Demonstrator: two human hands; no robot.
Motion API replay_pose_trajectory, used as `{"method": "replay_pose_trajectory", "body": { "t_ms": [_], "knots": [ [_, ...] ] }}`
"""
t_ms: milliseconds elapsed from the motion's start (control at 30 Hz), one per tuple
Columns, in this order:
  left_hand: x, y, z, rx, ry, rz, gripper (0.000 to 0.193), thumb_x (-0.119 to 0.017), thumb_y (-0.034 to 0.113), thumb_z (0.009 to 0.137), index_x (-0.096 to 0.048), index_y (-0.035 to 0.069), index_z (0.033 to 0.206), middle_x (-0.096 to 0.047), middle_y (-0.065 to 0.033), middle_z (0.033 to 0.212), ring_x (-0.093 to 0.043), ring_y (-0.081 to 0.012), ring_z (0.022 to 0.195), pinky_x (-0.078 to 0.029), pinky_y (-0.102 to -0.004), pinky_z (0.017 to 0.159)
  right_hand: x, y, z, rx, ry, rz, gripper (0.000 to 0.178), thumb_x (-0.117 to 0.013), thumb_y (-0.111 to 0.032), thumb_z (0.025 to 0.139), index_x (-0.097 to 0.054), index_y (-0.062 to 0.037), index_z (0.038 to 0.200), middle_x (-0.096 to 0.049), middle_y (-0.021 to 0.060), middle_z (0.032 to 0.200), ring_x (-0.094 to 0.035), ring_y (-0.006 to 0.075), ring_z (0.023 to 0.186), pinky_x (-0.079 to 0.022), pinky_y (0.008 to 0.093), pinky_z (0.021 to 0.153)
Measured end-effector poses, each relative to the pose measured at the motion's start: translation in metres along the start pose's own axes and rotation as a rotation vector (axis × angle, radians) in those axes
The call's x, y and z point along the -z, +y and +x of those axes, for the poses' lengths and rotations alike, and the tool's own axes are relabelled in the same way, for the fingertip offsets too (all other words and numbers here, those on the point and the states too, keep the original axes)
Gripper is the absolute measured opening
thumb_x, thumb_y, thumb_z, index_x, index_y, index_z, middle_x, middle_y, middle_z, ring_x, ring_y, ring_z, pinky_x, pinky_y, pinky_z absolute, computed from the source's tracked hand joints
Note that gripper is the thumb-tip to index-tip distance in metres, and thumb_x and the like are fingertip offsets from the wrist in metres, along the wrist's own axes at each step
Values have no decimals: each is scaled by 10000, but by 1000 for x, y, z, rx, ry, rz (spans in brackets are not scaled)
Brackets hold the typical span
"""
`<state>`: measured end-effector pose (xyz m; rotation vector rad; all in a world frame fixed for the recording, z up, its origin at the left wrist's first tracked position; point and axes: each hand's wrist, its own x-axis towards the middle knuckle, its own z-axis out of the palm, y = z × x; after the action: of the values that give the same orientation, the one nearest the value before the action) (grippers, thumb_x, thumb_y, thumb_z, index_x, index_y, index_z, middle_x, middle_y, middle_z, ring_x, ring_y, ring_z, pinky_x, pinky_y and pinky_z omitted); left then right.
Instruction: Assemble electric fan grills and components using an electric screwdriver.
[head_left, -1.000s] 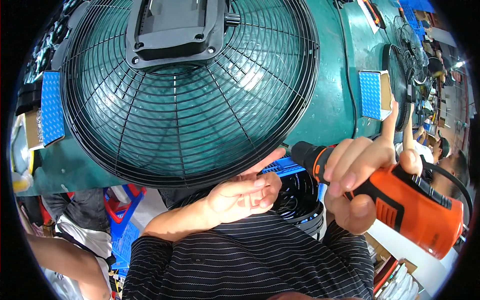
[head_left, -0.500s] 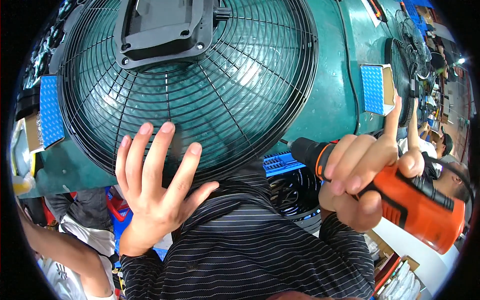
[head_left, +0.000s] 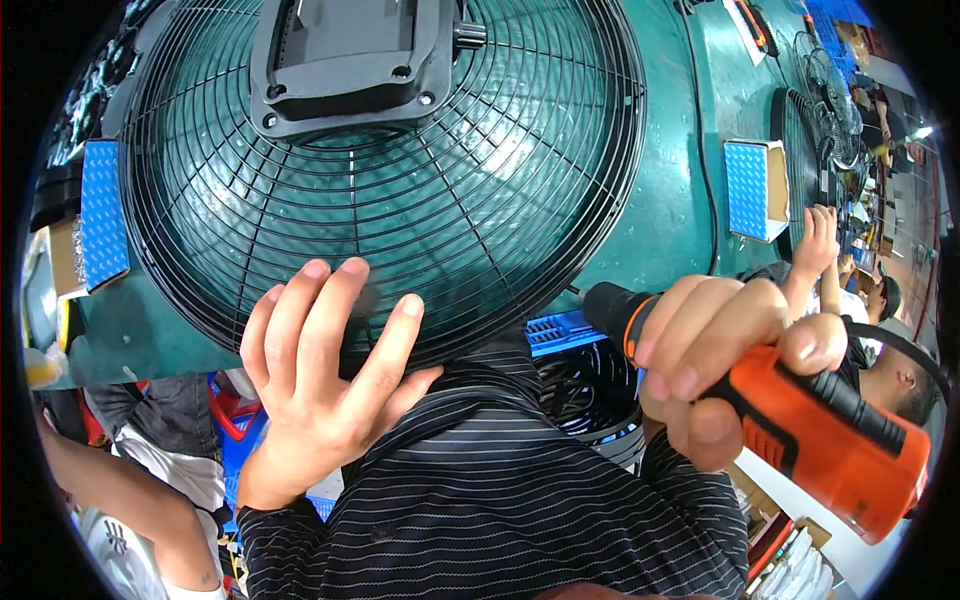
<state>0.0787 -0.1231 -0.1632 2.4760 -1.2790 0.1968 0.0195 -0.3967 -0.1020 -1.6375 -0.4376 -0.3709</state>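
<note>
A round black wire fan guard [head_left: 370, 225] lies on the green table with a black motor housing [head_left: 350, 75] fixed at its centre. Screws show at the housing's near corners. My left hand [head_left: 325, 370] rests on the guard's near rim, fingers stretched out and gripping nothing. In my right hand [head_left: 720, 350] is an orange and black power screwdriver [head_left: 830, 430], my fingers wrapped round its body. Its black nose points left toward the guard's near right rim, apart from the housing; the short bit shows just beyond it.
Blue-patterned open boxes stand to the right [head_left: 757, 190] and left [head_left: 103, 215] of the guard. A black cable [head_left: 705, 150] runs along the green tabletop [head_left: 660, 235]. Below its edge is a blue crate [head_left: 560, 332]. Co-workers' arms [head_left: 815, 250] appear right and left [head_left: 120, 480].
The guard and housing sit slightly farther right in view, my left hand shifting with them. The screwdriver's rear end has dipped a little. A co-worker's hands at right have moved.
</note>
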Motion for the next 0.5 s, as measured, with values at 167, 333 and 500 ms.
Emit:
{"method": "replay_pose_trajectory", "body": {
  "t_ms": [167, 333, 500],
  "knots": [
    [-2, 0, 0, 0, 16, -12, 552, -698, 551, 804, -638, 181, 1210, -554, -171, 1291, -521, -371, 1180, -391, -497, 990, -17, 0, -2, -21, 150, -23, 626, -724, -64, 818, -405, -62, 1357, -572, 57, 710, -548, 161, 536, -521, 284, 558],
    [-3, 1, -1, 19, 49, -12, 493, -669, 519, 821, -659, 196, 1194, -577, -157, 1270, -538, -355, 1167, -387, -483, 993, -11, -10, -6, -101, 75, 63, 660, -736, 145, 721, -433, -85, 1260, -624, 152, 832, -621, 265, 668, -523, 369, 591],
    [-4, -3, -1, 11, 33, -43, 594, -755, 499, 749, -637, 178, 1235, -528, -165, 1332, -508, -371, 1205, -371, -496, 1015, -6, 7, 8, -36, -38, 52, 584, -776, -26, 789, -457, -67, 1276, -596, 79, 702, -563, 174, 525, -496, 296, 512]
  ]
}}
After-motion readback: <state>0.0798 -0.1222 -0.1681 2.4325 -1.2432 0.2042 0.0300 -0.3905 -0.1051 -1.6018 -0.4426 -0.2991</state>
